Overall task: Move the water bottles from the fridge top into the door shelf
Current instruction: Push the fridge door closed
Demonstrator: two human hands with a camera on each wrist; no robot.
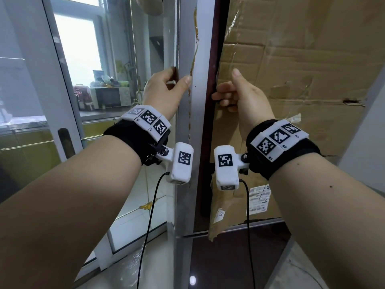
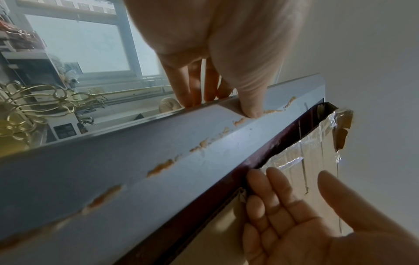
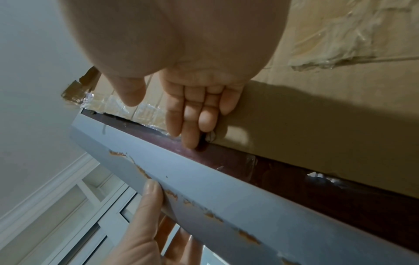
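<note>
No water bottle shows in any view. A tall grey fridge side panel [image 1: 198, 122] [image 2: 136, 161] [image 3: 226, 197] stands in front of me, with rusty chips down its edge. Beside it on the right runs the dark red door edge [image 1: 210, 142] [image 2: 226, 182] [image 3: 294, 179]; taped cardboard [image 1: 302, 69] covers the door front. My left hand [image 1: 179, 78] [image 2: 219, 105] [image 3: 163, 211] grips the grey panel's edge, fingers behind it and thumb on its front. My right hand [image 1: 227, 86] [image 2: 292, 177] [image 3: 161, 122] has straight fingers, whose tips touch the dark red edge, and its thumb points up.
A glass sliding door [image 1: 62, 90] with a grey frame stands to the left; a microwave [image 1: 108, 97] and a cluttered counter show through it. Black cables [image 1: 150, 215] hang from both wrist cameras. Glossy tiled floor [image 1: 145, 205] lies below.
</note>
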